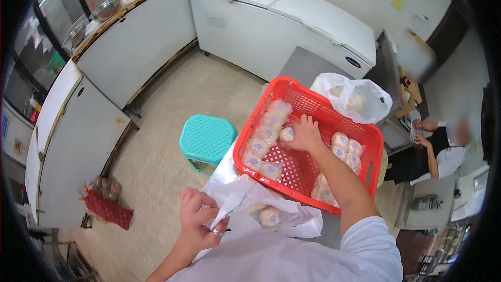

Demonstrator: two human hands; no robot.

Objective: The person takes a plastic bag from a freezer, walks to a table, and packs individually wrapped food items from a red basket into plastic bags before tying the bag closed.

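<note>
A red plastic basket with perforated sides holds several round, pale, wrapped items with printed labels, in groups along its left and right sides. Inside it, my right hand has its fingers curled at one wrapped item; the thumb side is partly hidden. My left hand, with a ring on one finger, pinches the edge of a white plastic bag in front of the basket. Another wrapped item lies in that bag's opening.
A second white bag with pale items stands behind the basket. A turquoise stool is at the left. White chest freezers line the back. A red net sack lies on the floor. Another person stands at the right.
</note>
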